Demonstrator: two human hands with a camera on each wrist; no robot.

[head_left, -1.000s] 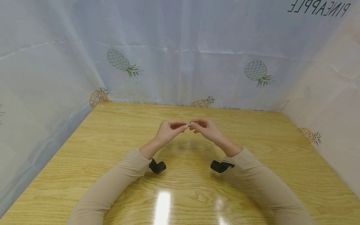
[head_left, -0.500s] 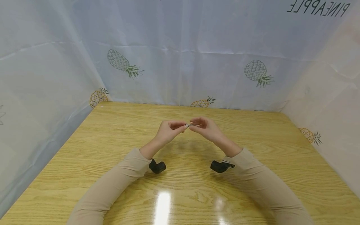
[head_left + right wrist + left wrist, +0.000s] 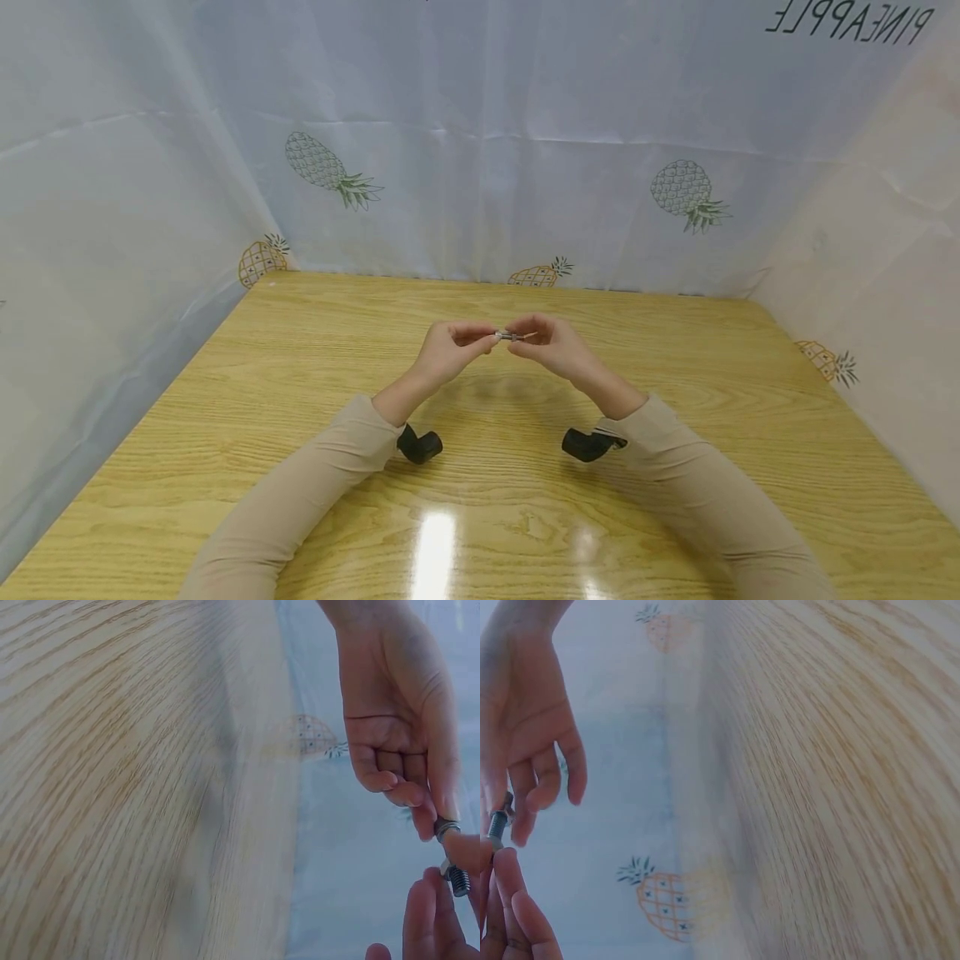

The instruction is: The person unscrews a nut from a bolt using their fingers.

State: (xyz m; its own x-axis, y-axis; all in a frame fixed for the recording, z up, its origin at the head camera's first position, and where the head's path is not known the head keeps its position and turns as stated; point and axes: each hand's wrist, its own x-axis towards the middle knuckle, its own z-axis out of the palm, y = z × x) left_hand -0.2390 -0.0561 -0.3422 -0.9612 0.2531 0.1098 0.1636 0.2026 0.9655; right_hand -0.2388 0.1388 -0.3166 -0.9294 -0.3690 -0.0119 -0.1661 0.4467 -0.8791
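While both arms reach in over the wooden table point(image 3: 315, 358), the left sleeve point(image 3: 307, 479) leads to the left hand point(image 3: 442, 352), whose thumb and fingertips pinch a small metal bolt point(image 3: 506, 336) by its head end, above the tabletop. From that pinch the bolt points rightward; its long axis lies crosswise and roughly level, in line between the two hands. A small metal piece that looks like a nut point(image 3: 445, 869) sits around the shank, beyond the left fingertips and nearer to the right hand point(image 3: 561, 348). There the thumb and forefinger stand parted on either side of the shank, with the threaded end reaching in between them; whether a fingertip touches the nut, I cannot tell. Farthest right, the right sleeve point(image 3: 712, 479) slants back toward the person.
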